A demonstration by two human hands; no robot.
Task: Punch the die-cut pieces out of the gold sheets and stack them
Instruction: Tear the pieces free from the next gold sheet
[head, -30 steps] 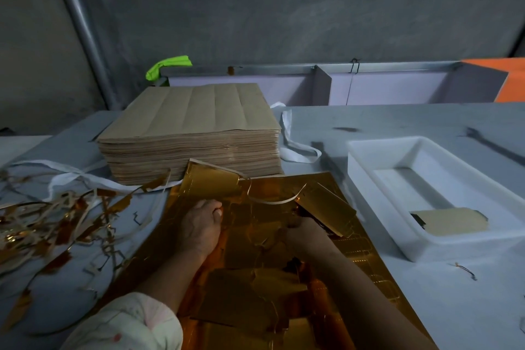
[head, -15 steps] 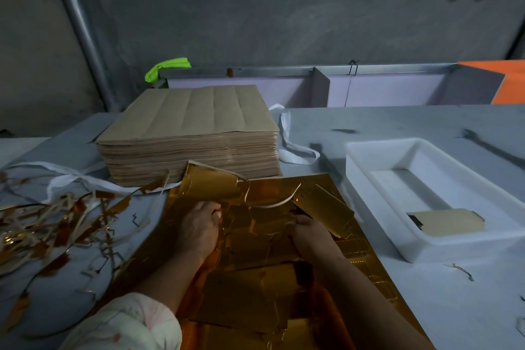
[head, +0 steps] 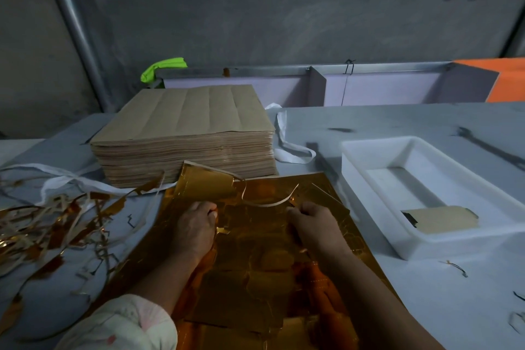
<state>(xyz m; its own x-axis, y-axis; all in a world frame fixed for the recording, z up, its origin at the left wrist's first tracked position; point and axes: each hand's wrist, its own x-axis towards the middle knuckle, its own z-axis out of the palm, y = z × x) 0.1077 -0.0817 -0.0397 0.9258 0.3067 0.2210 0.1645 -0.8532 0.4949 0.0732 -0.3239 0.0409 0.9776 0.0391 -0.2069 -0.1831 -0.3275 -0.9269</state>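
Note:
A shiny gold sheet [head: 264,270] lies on the table in front of me, partly torn, with a thin curled strip [head: 267,203] standing up at its far end. My left hand [head: 196,229] lies on the sheet's left part, fingers curled and pinching the foil. To the right of the curled strip, my right hand [head: 315,224] pinches the sheet with curled fingers. A punched-out piece [head: 443,219], pale side up, lies in the white tray [head: 366,179] on the right.
A thick stack of brown-backed sheets [head: 184,136] stands just behind the gold sheet. Gold and white scrap strips [head: 54,221] are piled on the left. White strapping [head: 287,148] lies beside the stack. A grey wall and low partitions close the back.
My right hand has slid a little up and to the right along the sheet. The loose gold flap that stood up at the sheet's far right has gone down. My left hand has hardly moved.

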